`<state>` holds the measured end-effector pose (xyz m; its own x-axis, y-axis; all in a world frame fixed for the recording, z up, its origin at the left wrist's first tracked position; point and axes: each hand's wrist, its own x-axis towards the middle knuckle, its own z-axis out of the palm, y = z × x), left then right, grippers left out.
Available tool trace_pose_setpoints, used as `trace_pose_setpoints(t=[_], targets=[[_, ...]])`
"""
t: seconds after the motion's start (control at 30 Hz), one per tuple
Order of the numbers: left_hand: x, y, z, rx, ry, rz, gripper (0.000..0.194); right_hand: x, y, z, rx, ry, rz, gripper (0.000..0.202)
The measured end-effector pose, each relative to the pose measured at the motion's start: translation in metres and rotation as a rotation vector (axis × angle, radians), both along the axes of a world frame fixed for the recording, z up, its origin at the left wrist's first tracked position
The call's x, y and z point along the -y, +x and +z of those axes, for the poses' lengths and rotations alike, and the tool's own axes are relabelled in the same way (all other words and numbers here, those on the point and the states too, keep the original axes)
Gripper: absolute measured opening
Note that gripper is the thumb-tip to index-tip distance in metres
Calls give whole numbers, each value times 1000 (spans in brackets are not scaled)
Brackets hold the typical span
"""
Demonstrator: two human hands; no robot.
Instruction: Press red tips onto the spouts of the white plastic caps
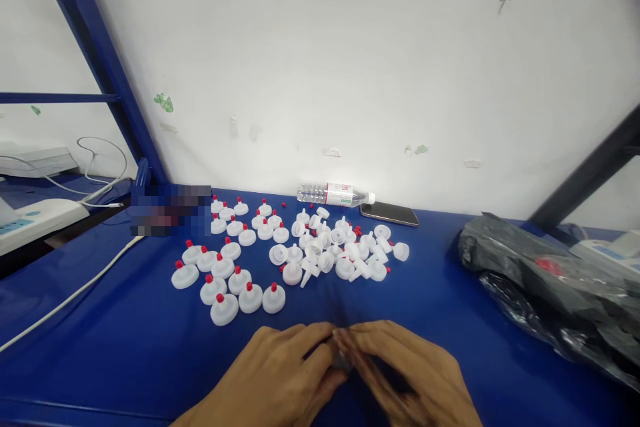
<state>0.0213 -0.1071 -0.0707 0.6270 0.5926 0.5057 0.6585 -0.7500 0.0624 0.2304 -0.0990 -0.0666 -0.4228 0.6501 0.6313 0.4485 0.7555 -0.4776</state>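
Note:
My left hand (pixel 287 367) is closed, its thumb and fingers curled around a small pale piece (pixel 341 361) that is mostly hidden. Against its fingertips presses my right hand (pixel 407 363), with fingers pinched together at the top of that piece; whatever it grips is covered. Beyond both hands lies a loose heap of white nozzle caps (pixel 345 268), some upright and some tipped over, with small red tips (pixel 357 231) scattered among them. To the left stand several white nozzle caps fitted with red tips (pixel 251 297), upright on the blue table (pixel 150 353).
A clear water bottle (pixel 340 194) lies near the wall beside a dark phone (pixel 390 214). On the right is a crumpled black plastic bag (pixel 545 287). A white cable (pixel 75 295) crosses the left side, near a power strip (pixel 40 223) and blue frame post (pixel 115 67).

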Motion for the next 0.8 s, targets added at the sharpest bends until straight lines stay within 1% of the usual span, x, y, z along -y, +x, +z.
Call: trace_pose_setpoints(t=[0.13,0.33,0.67,0.8], targets=[[-1,0,0,-4,3,-6,48,0,2,-1,9,-16,22,15],[0,1,4,-24,16,-6,52,3,3,-6,50,16,-11,23],[0,0,3,-12,24,7,51,5,4,-10,65,61,-66,27],[0,0,3,12,-2,-3,48,3,3,-11,79,49,-50,24]])
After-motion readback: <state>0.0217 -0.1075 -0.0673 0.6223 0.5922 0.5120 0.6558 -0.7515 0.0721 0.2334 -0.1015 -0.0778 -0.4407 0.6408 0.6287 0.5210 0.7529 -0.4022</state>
